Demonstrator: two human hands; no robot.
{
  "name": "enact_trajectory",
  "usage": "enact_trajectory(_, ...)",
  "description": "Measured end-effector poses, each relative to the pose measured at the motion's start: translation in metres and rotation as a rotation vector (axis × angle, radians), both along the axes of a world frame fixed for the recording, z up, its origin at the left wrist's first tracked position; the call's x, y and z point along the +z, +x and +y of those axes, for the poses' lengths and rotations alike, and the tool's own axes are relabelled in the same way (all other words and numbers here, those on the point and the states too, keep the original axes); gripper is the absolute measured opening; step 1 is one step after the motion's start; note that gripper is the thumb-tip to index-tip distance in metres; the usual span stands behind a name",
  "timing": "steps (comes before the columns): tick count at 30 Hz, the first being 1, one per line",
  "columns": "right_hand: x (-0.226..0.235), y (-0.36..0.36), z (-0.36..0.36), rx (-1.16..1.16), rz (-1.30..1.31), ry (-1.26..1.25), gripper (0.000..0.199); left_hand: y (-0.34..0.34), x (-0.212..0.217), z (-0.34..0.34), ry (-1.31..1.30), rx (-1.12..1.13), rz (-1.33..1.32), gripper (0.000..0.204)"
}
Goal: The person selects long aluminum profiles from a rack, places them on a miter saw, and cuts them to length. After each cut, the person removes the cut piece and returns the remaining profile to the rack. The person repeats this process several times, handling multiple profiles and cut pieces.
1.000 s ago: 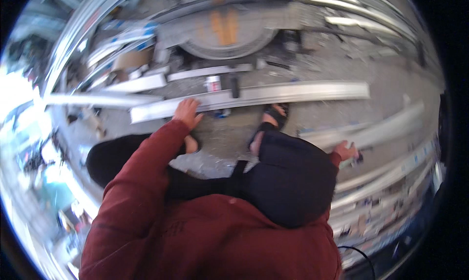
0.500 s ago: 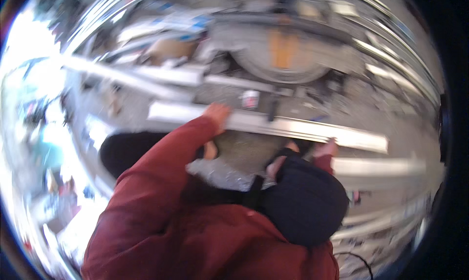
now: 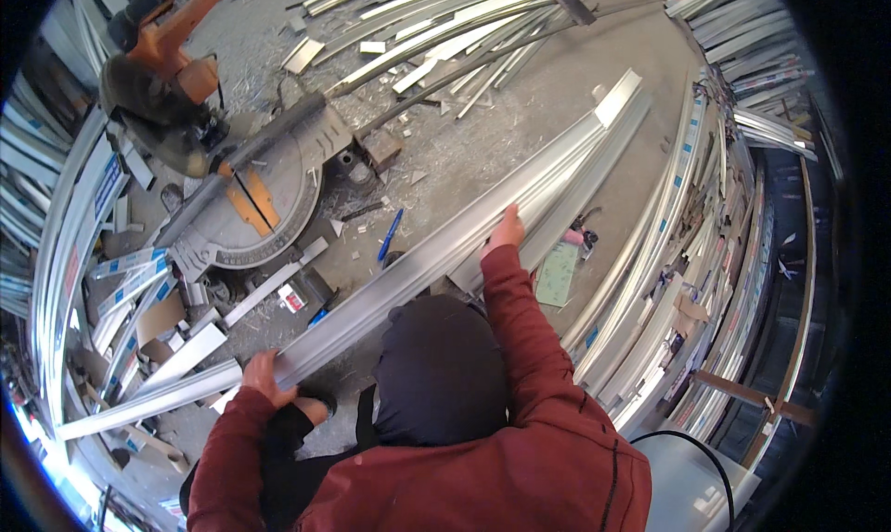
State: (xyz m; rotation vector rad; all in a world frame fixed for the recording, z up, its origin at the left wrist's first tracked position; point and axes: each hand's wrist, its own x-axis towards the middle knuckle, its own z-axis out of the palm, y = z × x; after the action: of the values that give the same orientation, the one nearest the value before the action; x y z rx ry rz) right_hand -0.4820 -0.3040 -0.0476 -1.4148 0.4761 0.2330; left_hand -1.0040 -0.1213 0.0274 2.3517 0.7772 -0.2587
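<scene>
I hold a long silver aluminium profile [image 3: 418,263] that runs from the lower left to the upper right across the floor. My left hand [image 3: 263,376] grips its lower left part. My right hand [image 3: 506,229] grips it further along, near the middle. Red sleeves cover both my arms, and a dark hood [image 3: 436,369] hides what lies below the profile's middle.
An orange mitre saw [image 3: 200,96] on a round grey base [image 3: 251,221] stands at the upper left. Bundles of aluminium profiles [image 3: 445,31] lie at the top and along the right [image 3: 668,244]. Offcuts, a blue pen [image 3: 390,235] and shavings litter the concrete floor.
The view has swung round, so the saw now lies at the upper left. My right hand has come up onto the profile; my left hand has slid toward its lower end.
</scene>
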Motion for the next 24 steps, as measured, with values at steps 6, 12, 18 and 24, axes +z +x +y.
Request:
enact_trajectory(6,0.008,-0.045,0.008,0.127,-0.034,0.024,0.023,0.213,0.011,-0.026,-0.052,-0.067,-0.180,0.082)
enact_trajectory(12,-0.024,0.002,-0.005,0.108,-0.099,-0.048,0.017,0.293,0.011,-0.049,-0.071,-0.134,0.010,0.084)
enact_trajectory(18,-0.051,0.065,-0.026,-0.042,-0.038,-0.103,0.028,0.290,0.007,-0.060,-0.101,-0.125,0.095,0.081)
enact_trajectory(24,-0.086,-0.017,-0.004,0.168,-0.024,-0.297,0.023,0.321,0.006,-0.051,-0.059,-0.073,-0.420,0.064)
